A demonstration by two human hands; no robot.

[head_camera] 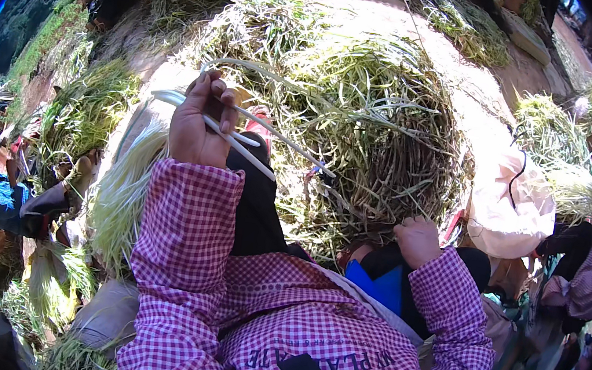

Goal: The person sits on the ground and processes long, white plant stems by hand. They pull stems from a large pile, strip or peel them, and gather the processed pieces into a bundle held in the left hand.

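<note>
Several long, pale, peeled plant stalks (254, 160) run through the fingers of my left hand (206, 115), which is raised at the left of the heap. One stalk with a long leaf arches rightward over the heap. My right hand (418, 240) is curled at the near right edge of the heap of leafy green stalks (371, 111), by my right knee. Whether it grips any of them is hidden. Beside my left forearm lies a thick bundle of pale, slender stalks (127, 203).
A white sack (511, 211) with a black cord stands at right. More green stalk piles lie at left (89, 109) and far right (552, 128). Another person's hand (89, 159) is at left. A blue object (375, 283) sits between my legs; a red shoe (260, 122) shows ahead.
</note>
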